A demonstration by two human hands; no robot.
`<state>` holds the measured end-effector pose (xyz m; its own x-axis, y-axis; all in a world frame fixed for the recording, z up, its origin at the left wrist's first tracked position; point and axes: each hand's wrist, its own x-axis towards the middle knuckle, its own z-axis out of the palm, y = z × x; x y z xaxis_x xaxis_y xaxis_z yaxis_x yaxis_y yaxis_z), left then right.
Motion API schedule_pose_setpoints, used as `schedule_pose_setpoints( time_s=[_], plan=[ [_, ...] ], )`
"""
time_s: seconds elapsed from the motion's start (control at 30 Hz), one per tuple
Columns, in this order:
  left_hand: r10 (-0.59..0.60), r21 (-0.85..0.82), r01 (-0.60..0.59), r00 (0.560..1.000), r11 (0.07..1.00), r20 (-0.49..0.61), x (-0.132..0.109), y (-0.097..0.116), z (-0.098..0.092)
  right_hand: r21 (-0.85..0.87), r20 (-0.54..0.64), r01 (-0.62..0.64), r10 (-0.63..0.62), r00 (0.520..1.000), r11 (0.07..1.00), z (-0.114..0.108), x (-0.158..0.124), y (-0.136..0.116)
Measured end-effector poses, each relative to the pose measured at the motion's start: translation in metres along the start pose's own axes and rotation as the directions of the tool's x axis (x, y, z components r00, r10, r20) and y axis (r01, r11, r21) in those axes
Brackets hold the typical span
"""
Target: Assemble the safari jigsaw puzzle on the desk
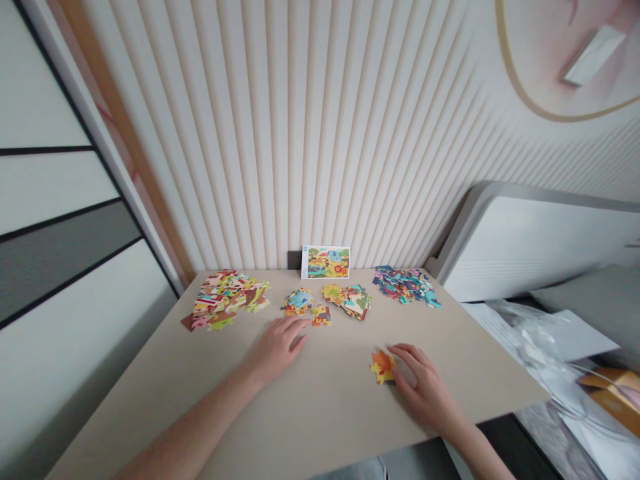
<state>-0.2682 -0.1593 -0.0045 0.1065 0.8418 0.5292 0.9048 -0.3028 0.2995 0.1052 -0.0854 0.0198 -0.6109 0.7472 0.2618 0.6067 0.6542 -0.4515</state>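
My left hand [281, 345] lies low over the table with its fingers stretched out and the thumb apart. Its fingertips are beside a small yellow and red puzzle piece [321, 315] and just in front of a little pile of blue and yellow puzzle pieces [299, 301]. Toward the front right, my right hand [419, 380] has its index finger and thumb at the right edge of an orange and yellow puzzle piece [383, 367], which appears to lie flat on the table. The fingers cover part of that edge.
A picture card [327, 263] of a colourful animal scene leans on the ribbed wall. More puzzle pieces lie in a stack [355, 301] at the middle, a large pile [223, 297] at left and a dark blue pile [407, 285] at right. A bed [555, 233] stands beside the table.
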Motion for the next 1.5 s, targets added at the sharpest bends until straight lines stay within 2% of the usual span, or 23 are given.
schedule_pose_setpoints(
  time_s=[0.2, 0.43, 0.53, 0.63, 0.77, 0.87, 0.97, 1.07, 1.23, 1.5],
  plan=[
    [0.005, 0.001, -0.005, 1.0, 1.0, -0.021, 0.001, 0.0, -0.002, -0.174, 0.041, 0.094, -0.088, 0.995, 0.98, 0.015, -0.025, -0.022],
    [-0.008, -0.004, 0.008, 1.0, 1.0, -0.009, 0.002, 0.004, -0.005, -0.217, 0.016, 0.206, -0.208, 0.978, 0.954, 0.027, -0.056, -0.002],
    [-0.008, -0.018, 0.008, 1.0, 1.0, -0.009, 0.001, 0.004, -0.004, -0.209, -0.01, 0.208, -0.215, 0.977, 0.955, 0.024, -0.056, -0.004],
    [-0.01, -0.025, 0.01, 1.0, 1.0, -0.01, 0.002, 0.003, -0.004, -0.179, -0.048, 0.178, -0.189, 0.981, 0.968, 0.01, -0.034, -0.016],
    [-0.014, -0.022, 0.014, 1.0, 1.0, 0.016, 0.002, 0.005, -0.005, -0.178, -0.074, 0.182, -0.197, 0.978, 0.967, -0.005, 0.04, -0.031],
    [-0.02, -0.013, 0.021, 0.999, 1.0, 0.033, 0.002, 0.006, -0.006, -0.255, -0.091, 0.183, -0.212, 0.973, 0.949, 0.001, 0.106, -0.029],
    [-0.023, -0.006, 0.023, 0.999, 1.0, 0.04, 0.002, 0.006, -0.008, -0.287, -0.065, 0.185, -0.212, 0.975, 0.94, 0.016, 0.149, -0.017],
    [-0.029, -0.01, 0.029, 0.999, 1.0, 0.041, 0.002, 0.007, -0.009, -0.286, -0.086, 0.144, -0.175, 0.981, 0.947, 0.032, 0.157, 0.001],
    [-0.038, -0.024, 0.04, 0.996, 0.999, 0.084, 0.002, 0.009, -0.008, -0.286, -0.074, 0.094, -0.12, 0.99, 0.954, 0.042, 0.139, 0.027],
    [-0.036, -0.045, 0.041, 0.994, 0.998, 0.105, 0.001, 0.008, -0.005, -0.219, -0.063, 0.086, -0.102, 0.993, 0.972, 0.042, 0.142, 0.027]
  ],
)
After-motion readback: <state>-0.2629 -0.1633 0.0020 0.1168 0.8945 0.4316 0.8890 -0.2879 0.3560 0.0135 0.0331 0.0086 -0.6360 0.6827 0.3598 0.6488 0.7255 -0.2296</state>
